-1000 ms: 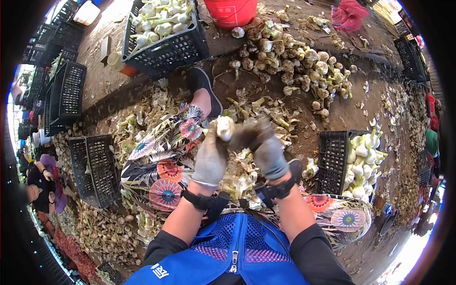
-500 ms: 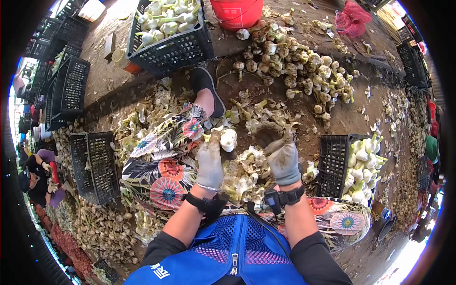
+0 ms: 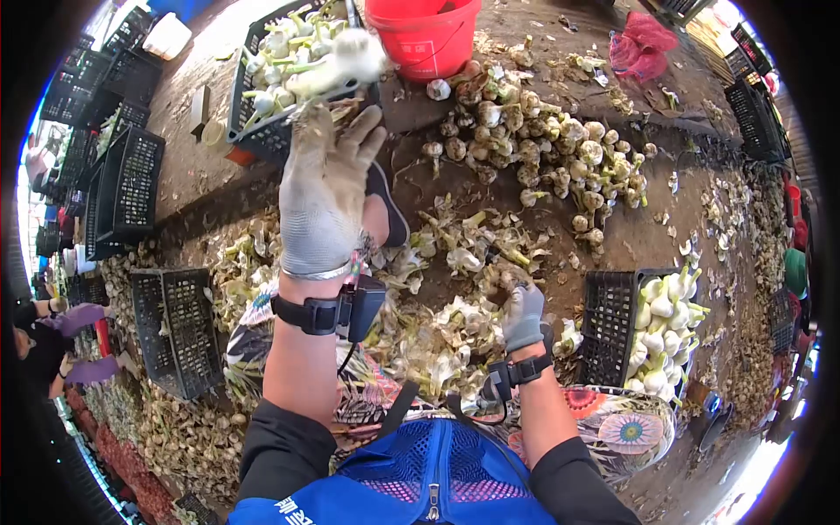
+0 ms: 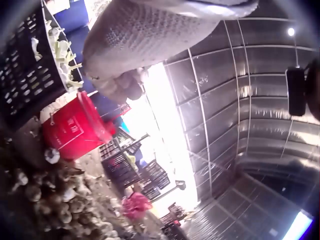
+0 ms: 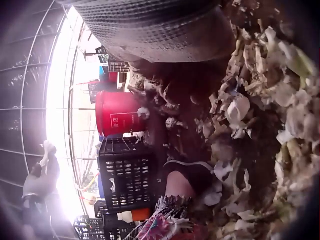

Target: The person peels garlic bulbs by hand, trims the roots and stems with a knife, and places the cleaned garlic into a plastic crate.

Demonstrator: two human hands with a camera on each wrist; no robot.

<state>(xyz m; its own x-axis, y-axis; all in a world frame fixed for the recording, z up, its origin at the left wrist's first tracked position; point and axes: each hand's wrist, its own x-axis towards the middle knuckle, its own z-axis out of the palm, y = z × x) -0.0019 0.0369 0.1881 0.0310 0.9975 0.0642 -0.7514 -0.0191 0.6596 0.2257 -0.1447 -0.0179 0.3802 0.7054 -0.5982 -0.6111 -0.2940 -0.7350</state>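
My gloved left hand [image 3: 325, 197] reaches forward to the near edge of the black crate of garlic [image 3: 262, 131], its fingers spread. Just past the fingertips is a blurred white garlic bulb with its stem [image 3: 346, 63], over the crate. The right wrist view also catches this bulb [image 5: 48, 150] above the raised left hand [image 5: 42, 179]. My gloved right hand [image 3: 522, 313] hangs low over the peeled garlic skins [image 3: 451, 337], fingers loosely bent and dark with dirt. In the right wrist view its glove [image 5: 160, 30] fills the top and the fingertips are in shadow.
A heap of unpeeled garlic [image 3: 560, 131] lies ahead, beside a red bucket [image 3: 424, 44]. To the right stands a crate of cleaned garlic [image 3: 612, 302]; an empty black crate [image 3: 179, 328] is at left. A pink net bag [image 3: 643, 44] lies farther off. Another person [image 3: 57, 341] sits far left.
My left hand has swung forward from between the knees to the crate, and the bulb it gripped has left its fingers. The right hand has dropped slightly, its fingers less spread.
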